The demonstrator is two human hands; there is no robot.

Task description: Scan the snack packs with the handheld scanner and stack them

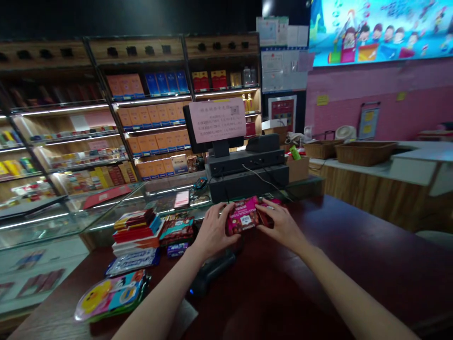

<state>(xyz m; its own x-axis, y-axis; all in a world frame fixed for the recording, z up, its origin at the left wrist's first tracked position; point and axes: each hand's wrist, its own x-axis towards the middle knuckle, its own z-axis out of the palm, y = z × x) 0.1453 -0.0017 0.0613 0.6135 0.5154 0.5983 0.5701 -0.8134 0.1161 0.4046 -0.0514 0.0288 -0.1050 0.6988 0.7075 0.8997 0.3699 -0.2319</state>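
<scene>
A pink and brown chocolate packet (pixel 243 218), printed with words about whole hazelnuts, is held between my two hands above the dark red counter. My left hand (pixel 215 227) grips its left edge, thumb below and fingers on top. At the right edge, my right hand (pixel 283 225) closes its thumb and fingers on the packet. Partly hidden behind the right fingers is more pink packaging (pixel 272 202); whether it is a separate packet I cannot make out. A black handheld barcode scanner (pixel 214 271) lies on the counter below my left hand, its blue light lit.
Stacked boxes (pixel 136 233), a teal packet (pixel 177 229), a purple packet (pixel 177 249) and a duck-printed bag (pixel 111 295) lie left. Ahead stands a register screen (pixel 217 120) with a pink notice, beside a glass counter (pixel 141 203). Wicker baskets (pixel 364 153) sit at right.
</scene>
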